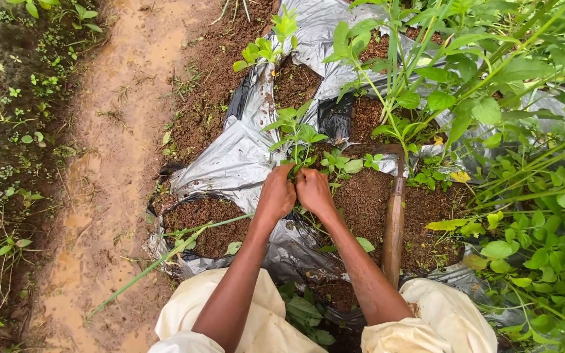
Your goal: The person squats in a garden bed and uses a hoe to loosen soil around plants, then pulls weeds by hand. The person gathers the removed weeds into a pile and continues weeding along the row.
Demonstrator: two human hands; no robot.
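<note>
Weed stem [297,157]: I see left hand [276,195] and right hand [313,191] both closed around its base; still rooted in the soil [367,202]. Neighbouring weeds [341,163] remain.

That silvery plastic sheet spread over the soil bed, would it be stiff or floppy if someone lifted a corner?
Probably floppy: the silver plastic sheet lies in soft folds and creases over the soil. It looks thin and light, though the soil heaped on it would likely hold it down. The torn holes around the seedling suggest it rips easily, and its sheen hints that it may be slippery when wet.
</note>
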